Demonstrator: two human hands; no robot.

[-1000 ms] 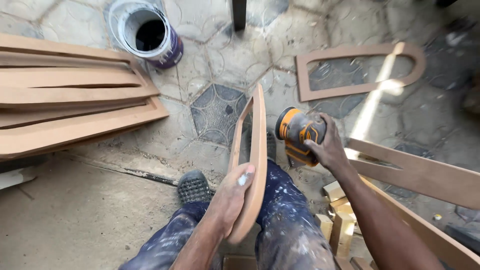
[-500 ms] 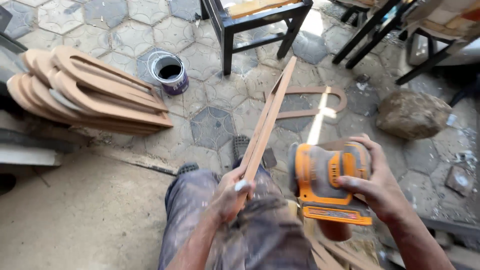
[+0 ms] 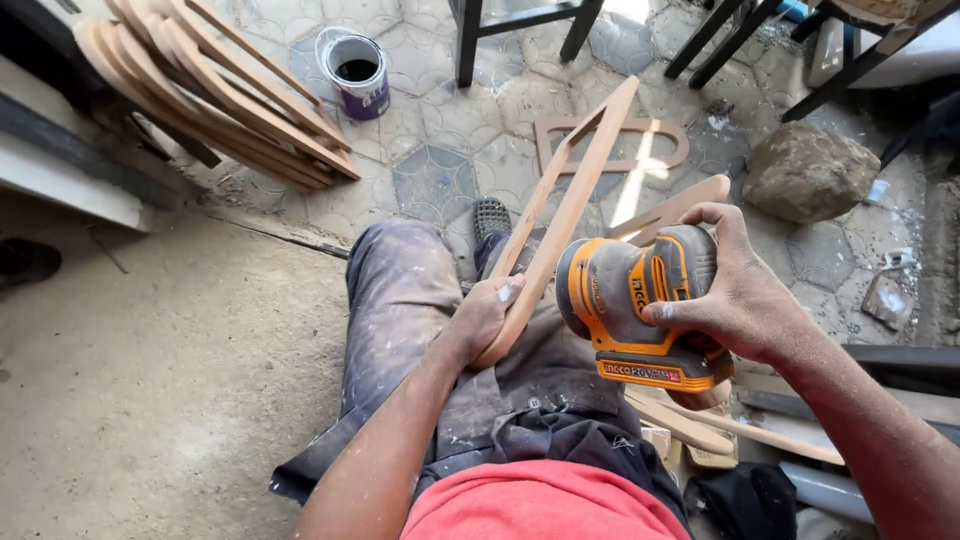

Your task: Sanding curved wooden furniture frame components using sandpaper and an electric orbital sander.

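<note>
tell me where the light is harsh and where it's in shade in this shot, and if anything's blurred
Head view: a bright sun strip blows out the tiled floor beyond the wooden frame; the top right corner under the furniture is deep shadow. The sander and both hands, left hand and right hand, are evenly lit and sharp; edges bend slightly, wide-angle.

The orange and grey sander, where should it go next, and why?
Probably a small move left, onto the curved brown wooden piece. The orange and grey sander, gripped by the right hand, sits just beside the edge, while the left hand steadies the piece's lower end.
</note>
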